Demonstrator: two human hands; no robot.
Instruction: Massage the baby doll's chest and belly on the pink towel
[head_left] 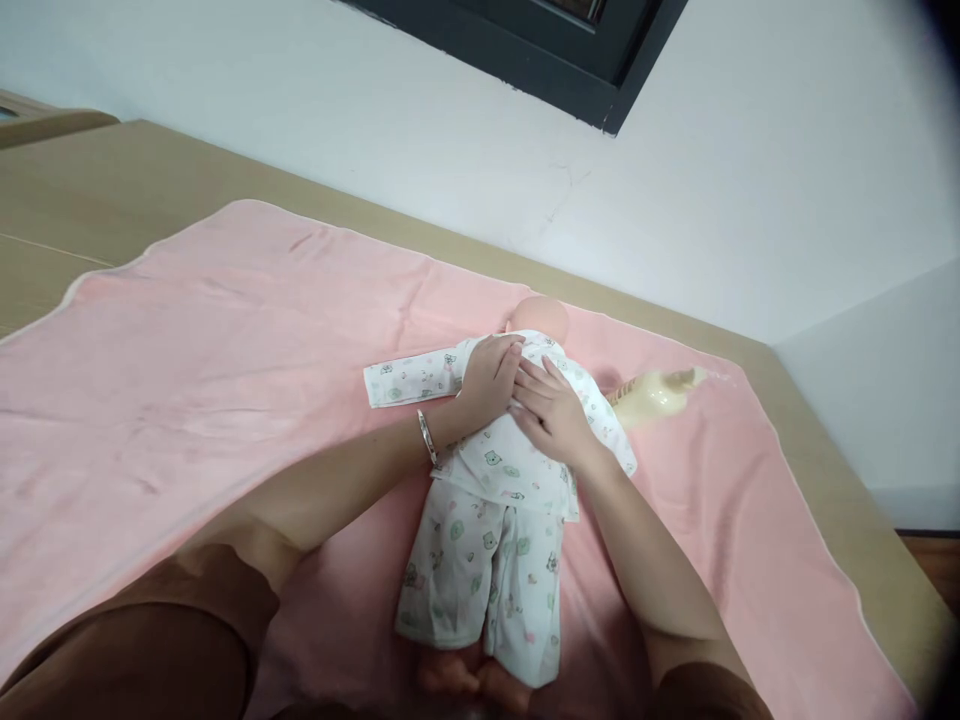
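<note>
The doll (495, 480) is laid at frame centre on the pink blanket (187, 380). The left hand (491, 378) and right hand (551, 410) are pressed flat, fingers extended, on its shirt (510, 455); nothing is gripped. The doll is judged light and limp, its cloth soft; the torso is best held.

No words, brands or numbers can be read anywhere. The doll's shirt (517, 455) and trousers (487, 570) carry only small printed bear faces and green and pink motifs, not lettering.
</note>
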